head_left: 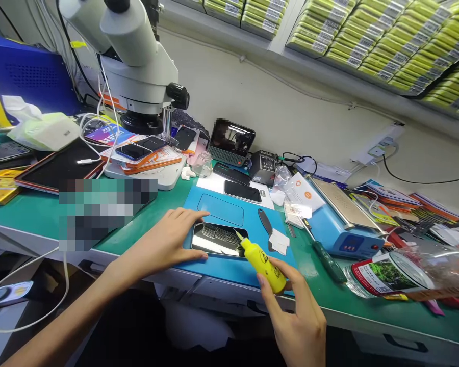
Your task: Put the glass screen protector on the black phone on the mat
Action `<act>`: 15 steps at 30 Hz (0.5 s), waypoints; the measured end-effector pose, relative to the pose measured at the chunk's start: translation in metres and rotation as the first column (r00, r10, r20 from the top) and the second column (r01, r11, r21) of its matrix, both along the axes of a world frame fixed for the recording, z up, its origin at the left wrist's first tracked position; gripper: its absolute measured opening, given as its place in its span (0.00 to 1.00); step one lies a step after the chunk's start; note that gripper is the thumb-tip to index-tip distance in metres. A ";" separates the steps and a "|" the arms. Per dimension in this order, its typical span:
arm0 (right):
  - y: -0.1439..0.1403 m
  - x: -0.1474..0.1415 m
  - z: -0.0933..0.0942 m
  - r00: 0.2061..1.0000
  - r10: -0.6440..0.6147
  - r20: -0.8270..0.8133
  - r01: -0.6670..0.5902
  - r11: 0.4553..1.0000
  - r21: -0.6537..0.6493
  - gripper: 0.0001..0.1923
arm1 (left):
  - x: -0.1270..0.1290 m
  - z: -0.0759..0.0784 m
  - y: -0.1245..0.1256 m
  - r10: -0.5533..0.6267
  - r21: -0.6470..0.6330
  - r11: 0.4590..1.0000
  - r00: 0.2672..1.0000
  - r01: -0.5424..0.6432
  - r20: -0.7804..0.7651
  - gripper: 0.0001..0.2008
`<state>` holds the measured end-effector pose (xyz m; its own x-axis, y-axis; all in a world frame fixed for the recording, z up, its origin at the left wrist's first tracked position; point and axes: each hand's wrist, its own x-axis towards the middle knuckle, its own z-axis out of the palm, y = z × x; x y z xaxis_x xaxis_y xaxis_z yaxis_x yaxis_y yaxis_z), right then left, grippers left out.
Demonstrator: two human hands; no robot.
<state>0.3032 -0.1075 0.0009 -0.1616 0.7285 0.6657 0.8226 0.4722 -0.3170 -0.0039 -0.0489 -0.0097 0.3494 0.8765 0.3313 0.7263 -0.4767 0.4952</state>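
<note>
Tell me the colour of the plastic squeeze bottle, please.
The plastic squeeze bottle is bright yellow; head view.

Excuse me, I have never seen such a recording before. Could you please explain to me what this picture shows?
There is no robot: these are a person's bare hands, seen by a camera worn on the head. The left hand is spread at the left end of a glossy smartphone lying on a blue mat. The right hand holds a yellow squeeze bottle, its thin nozzle over the phone. The green workbench also carries a green-handled screwdriver; a microscope stands at the back left.
</note>
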 end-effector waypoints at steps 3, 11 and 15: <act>0.000 -0.007 0.006 0.995 0.071 0.073 -0.076 0.995 0.070 0.18 | 0.000 -0.001 0.001 -0.004 0.008 1.000 1.000 0.004 -0.010 0.38; 0.000 -0.008 0.012 0.989 0.093 0.112 -0.103 0.991 0.085 0.19 | -0.001 -0.003 0.001 -0.001 0.037 0.999 1.000 0.002 -0.005 0.37; -0.003 -0.018 0.011 0.991 0.109 0.081 -0.117 0.988 0.100 0.21 | -0.001 -0.003 0.001 -0.004 0.040 0.999 1.000 0.004 -0.004 0.37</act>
